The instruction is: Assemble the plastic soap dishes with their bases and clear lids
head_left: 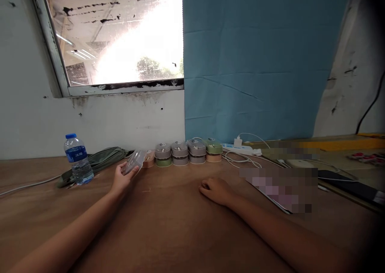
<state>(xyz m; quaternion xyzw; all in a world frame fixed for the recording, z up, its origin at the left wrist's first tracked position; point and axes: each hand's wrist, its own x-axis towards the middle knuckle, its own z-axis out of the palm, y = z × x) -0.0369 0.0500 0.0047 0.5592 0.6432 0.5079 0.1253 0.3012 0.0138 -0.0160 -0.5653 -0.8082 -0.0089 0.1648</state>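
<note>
My left hand is closed around a clear, see-through plastic cup or cover, which it holds tilted just above the table. Right beside that piece sits a low pink container, partly hidden by it. A row of small lidded containers continues to the right: a grey one with a green base, two grey ones, and a green one with a tan base. My right hand rests on the table with its fingers curled in, and nothing shows in them.
A water bottle with a blue cap stands at the left, before a dark green cloth bag. A power strip with white cables lies behind at the right. Near my right forearm is a blurred flat object. The wooden table meets the wall.
</note>
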